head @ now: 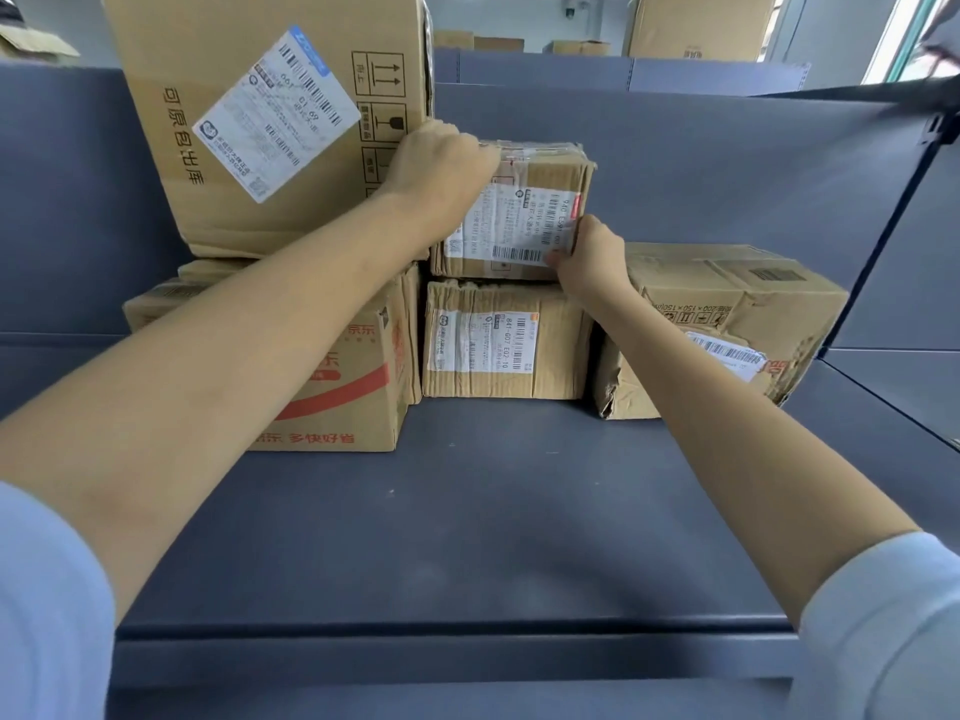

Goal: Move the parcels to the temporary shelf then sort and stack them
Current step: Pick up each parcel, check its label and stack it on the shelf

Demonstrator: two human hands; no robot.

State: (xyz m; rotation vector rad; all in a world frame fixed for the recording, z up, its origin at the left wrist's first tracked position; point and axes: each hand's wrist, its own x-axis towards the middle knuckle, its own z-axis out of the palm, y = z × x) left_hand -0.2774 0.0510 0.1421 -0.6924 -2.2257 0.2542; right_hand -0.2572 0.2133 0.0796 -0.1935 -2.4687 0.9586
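Two hands, left point(441, 163) and right point(589, 257), fingers gripping small top parcel point(519, 210) on grey shelf point(467, 511).

Far background, beyond the shelving: white wall point(597, 18) with a small dark fixture point(570, 12), type unclear. Window frame point(904, 33), bright, at far right. Flattened cardboard point(31, 41) at far left edge. Dark blurred object point(943, 54) at top right corner; cannot identify.

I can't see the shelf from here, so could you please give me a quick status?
Left hand and right hand both gripping the small top parcel. It sits on another small parcel. Large box close on its left.
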